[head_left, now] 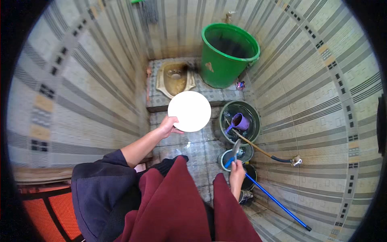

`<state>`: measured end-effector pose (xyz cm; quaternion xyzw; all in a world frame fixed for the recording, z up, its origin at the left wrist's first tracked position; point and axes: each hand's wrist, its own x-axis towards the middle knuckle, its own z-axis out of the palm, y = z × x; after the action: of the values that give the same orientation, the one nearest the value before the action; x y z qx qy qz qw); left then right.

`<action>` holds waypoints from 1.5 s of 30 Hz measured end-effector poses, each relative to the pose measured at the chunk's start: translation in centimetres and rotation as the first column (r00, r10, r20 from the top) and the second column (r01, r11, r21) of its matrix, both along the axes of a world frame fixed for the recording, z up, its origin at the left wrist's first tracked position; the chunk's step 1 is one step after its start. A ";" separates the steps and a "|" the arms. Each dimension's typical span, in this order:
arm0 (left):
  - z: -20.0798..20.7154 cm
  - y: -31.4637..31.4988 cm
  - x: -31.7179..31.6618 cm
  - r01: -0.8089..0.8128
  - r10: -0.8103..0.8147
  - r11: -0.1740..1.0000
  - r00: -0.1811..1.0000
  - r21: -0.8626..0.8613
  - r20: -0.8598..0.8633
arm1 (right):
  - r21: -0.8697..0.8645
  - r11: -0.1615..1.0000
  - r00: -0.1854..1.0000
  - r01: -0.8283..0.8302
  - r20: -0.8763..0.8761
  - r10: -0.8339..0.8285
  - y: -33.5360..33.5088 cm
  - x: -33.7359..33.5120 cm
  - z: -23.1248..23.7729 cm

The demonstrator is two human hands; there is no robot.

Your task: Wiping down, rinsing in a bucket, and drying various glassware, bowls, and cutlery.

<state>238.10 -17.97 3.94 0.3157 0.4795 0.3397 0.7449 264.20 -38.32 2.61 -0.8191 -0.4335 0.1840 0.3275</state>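
My left hand grips the left rim of a round white plate and holds it out flat over the tiled floor. Lower right, my right hand is closed on a metal spoon whose bowl points up. The spoon hangs over a small dark pot. Just beyond it stands a dark basin of water with a purple mug floating in it.
A big green bucket stands at the far right under a tap. A squat toilet pan sits on a raised step. A blue-handled stick and a hose lie by the right wall. Tiled walls close in on both sides.
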 end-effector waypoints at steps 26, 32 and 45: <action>22.9 -39.0 -33.7 -0.498 0.516 0.855 0.844 -0.143 0.146 | 0.169 -0.292 -0.218 -0.941 0.354 0.909 -2.5 -35.5 33.7; 20.5 -44.0 -43.3 -0.732 0.738 0.670 0.675 0.119 -0.005 | 0.173 -0.284 -0.238 -0.943 0.245 0.940 -3.4 -49.1 30.0; 13.8 -28.2 -67.4 -0.720 0.756 0.654 0.615 0.233 -0.223 | 0.078 0.455 0.459 -0.887 0.043 0.887 8.0 -73.5 14.2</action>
<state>170.71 -46.14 17.74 0.1822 0.6525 0.5921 0.4364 190.69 -30.36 16.81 -0.4584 -0.8032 0.3096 0.2210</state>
